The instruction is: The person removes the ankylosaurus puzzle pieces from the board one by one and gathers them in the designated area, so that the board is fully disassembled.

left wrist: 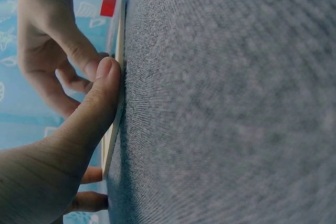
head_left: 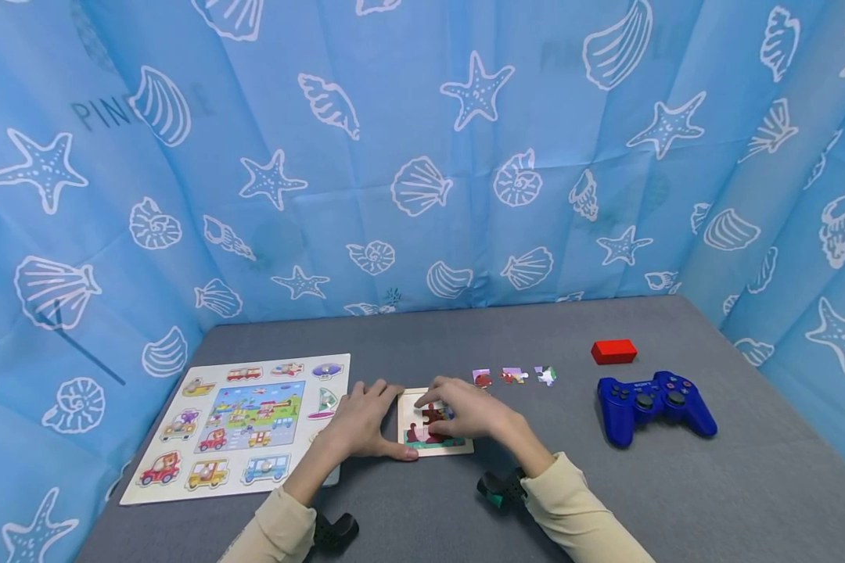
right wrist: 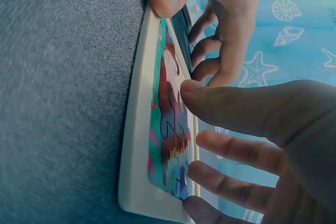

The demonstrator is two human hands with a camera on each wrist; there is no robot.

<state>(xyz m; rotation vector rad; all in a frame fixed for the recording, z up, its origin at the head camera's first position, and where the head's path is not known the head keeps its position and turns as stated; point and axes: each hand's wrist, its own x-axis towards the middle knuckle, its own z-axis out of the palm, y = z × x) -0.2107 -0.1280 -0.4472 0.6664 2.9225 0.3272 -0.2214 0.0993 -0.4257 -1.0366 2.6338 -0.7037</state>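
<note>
A small wooden jigsaw tray lies mid-table, with a partly filled picture of red-brown and teal pieces. My left hand holds the tray on its left side. Its thumb presses the near left corner, and its fingers reach toward the far left edge. Over the tray, my right hand has its fingers spread and its thumb low against the pieces. The right wrist view shows these right fingertips near the tray's far side, with no piece clearly pinched. The hand covers part of the picture.
Three loose jigsaw pieces lie in a row beyond the right hand. Farther right are a red block and a blue game controller. A vehicle peg puzzle board lies left. A patterned blue curtain hangs behind.
</note>
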